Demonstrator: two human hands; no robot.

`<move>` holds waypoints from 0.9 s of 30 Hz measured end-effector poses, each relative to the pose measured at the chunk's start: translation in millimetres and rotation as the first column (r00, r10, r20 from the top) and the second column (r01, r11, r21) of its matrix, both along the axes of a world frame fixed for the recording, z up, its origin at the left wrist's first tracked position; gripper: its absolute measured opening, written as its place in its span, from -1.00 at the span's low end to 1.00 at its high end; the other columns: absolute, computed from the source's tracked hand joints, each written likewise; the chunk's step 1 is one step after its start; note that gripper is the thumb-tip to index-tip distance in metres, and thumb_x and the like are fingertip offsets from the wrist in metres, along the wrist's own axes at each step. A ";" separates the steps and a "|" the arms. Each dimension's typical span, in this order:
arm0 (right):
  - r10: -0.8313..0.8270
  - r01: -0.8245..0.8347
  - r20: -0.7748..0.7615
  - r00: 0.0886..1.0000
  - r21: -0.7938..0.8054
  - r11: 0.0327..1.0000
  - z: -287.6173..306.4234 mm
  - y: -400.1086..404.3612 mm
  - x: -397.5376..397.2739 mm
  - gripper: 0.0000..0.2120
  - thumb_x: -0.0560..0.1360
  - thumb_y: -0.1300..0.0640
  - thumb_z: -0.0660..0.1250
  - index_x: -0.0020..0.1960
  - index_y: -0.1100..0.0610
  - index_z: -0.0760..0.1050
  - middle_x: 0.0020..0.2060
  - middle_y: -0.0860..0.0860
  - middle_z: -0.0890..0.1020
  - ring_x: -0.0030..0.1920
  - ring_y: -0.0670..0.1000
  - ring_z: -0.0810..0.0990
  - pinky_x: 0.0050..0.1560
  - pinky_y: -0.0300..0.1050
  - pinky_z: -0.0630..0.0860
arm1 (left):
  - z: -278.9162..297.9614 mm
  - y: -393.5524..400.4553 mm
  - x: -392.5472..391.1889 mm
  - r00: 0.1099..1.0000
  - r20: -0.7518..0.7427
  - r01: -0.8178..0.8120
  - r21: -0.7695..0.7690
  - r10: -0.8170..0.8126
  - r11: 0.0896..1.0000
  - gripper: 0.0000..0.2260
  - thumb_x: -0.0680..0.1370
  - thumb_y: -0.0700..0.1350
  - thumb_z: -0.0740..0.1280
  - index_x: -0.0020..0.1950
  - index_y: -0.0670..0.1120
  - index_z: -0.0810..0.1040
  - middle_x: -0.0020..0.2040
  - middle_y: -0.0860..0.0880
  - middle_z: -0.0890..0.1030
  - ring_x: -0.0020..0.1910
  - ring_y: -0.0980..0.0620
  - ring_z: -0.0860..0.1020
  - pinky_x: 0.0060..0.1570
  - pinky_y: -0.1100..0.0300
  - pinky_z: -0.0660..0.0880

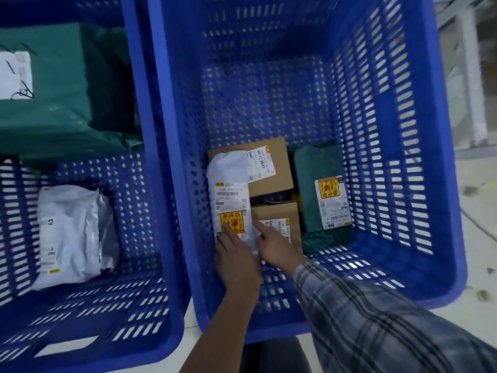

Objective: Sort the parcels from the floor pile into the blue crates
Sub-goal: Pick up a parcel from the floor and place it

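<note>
Head view: both hands down in the right blue crate [443, 146], left hand [236, 261] and right hand [277, 246] resting straight fingers on the white parcel [231, 195], gripping nothing. Placing step; next, probably withdraw for another.

Both arms reached forward and down, close together. The left hand [236, 261] lay back-up on a bare forearm, its fingers extended and pressing flat. The right hand [278, 249], in a plaid sleeve [376, 319], sat just beside it, index finger stretched forward, other fingers loosely bent.
</note>
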State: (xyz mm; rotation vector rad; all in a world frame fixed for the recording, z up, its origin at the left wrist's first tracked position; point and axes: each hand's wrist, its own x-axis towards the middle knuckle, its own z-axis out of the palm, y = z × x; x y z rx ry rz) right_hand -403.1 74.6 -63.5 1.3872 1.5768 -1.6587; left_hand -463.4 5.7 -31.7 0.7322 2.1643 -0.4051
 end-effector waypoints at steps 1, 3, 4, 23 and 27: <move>0.023 -0.024 -0.006 1.000 -0.032 0.999 3.3 0.3 -0.2 -0.49 0.57 0.18 0.07 0.49 -0.06 0.17 0.31 0.16 0.48 0.20 0.16 0.51 0.17 -0.07 0.46 | 2.2 0.5 -2.0 0.999 0.050 0.013 -0.050 -0.010 0.999 -0.26 0.59 0.01 0.18 0.51 -0.29 -0.23 0.48 -0.23 0.09 0.40 -0.15 0.26 0.28 0.09 0.37; 0.096 -0.094 0.010 0.995 -0.104 0.990 13.9 3.0 2.1 -0.50 0.56 0.18 0.08 0.49 0.01 0.19 0.37 0.12 0.43 0.25 0.13 0.47 0.10 -0.18 0.37 | 7.2 4.4 -6.5 0.986 0.124 -0.100 -0.111 0.114 0.989 -0.35 0.60 -0.02 0.16 0.51 -0.31 -0.08 0.46 -0.26 0.13 0.35 -0.18 0.35 0.22 0.05 0.41; 0.151 -0.147 0.034 0.988 -0.105 0.984 20.5 4.8 4.9 -0.54 0.56 0.18 0.08 0.45 0.06 0.27 0.37 0.12 0.43 0.25 0.13 0.47 0.09 -0.17 0.37 | 11.6 7.9 -9.7 0.963 0.150 -0.207 -0.122 0.224 0.971 -0.42 0.60 -0.06 0.17 0.49 -0.31 0.03 0.45 -0.27 0.18 0.33 -0.21 0.37 0.21 0.03 0.41; -0.953 0.877 0.017 0.302 0.386 0.285 184.8 1.1 266.4 -0.77 0.52 0.29 0.12 -0.27 0.17 0.44 -0.31 0.11 0.53 -0.34 0.04 0.47 -0.31 -0.15 0.41 | 138.1 78.5 78.5 0.952 0.287 -0.006 0.377 -0.110 0.926 -0.80 0.62 -0.16 0.10 0.13 -0.28 0.36 0.15 -0.33 0.42 0.06 -0.29 0.46 0.03 -0.08 0.38; -0.985 0.943 0.149 0.087 0.308 0.130 185.1 -92.6 321.0 -0.72 0.55 0.29 0.10 -0.31 0.18 0.41 -0.41 0.07 0.46 -0.43 0.00 0.42 -0.47 -0.24 0.35 | 157.2 60.8 133.9 0.895 0.221 0.205 0.569 -0.388 0.796 -0.83 0.61 -0.21 0.15 0.13 -0.25 0.43 -0.04 -0.26 0.51 -0.13 -0.18 0.49 -0.18 0.14 0.24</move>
